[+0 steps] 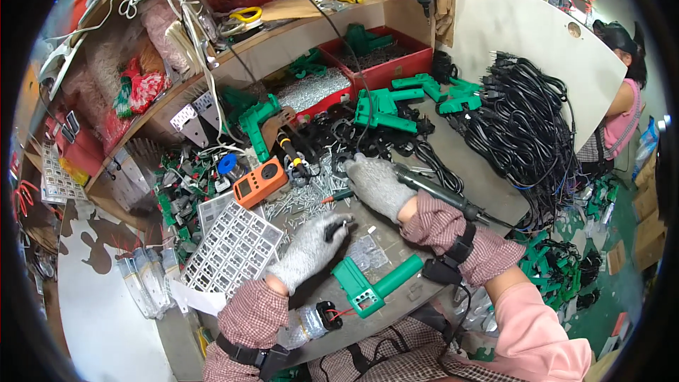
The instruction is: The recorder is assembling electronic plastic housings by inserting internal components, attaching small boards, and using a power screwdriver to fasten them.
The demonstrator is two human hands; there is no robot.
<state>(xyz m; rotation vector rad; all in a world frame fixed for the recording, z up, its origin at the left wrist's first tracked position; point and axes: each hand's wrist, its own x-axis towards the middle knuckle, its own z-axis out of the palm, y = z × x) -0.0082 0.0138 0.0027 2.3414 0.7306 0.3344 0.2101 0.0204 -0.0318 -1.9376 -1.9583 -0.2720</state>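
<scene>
Both my hands wear grey knit gloves. My left hand (305, 249) is closed, thumb and forefinger together on a small black part (329, 231). My right hand (382, 185) reaches to the edge of a heap of black plastic parts (343, 131); its fingers curl downward, and what lies under them is hidden. Against that hand lies a dark electric screwdriver (442, 197), and a red-tipped tool (336, 197) points out from below it. Nearer me rests a green pistol-shaped housing (375, 286), beside a bubble-wrapped part (308, 325) with a black end and red wires.
Loose silver screws (300, 198) surround an orange meter (260, 182). A white grid tray (233, 249) lies at left. Red bins (396, 60) and green housings (385, 110) stand behind; bundled black power cords (523, 134) lie at right. Another person (622, 102) is at far right.
</scene>
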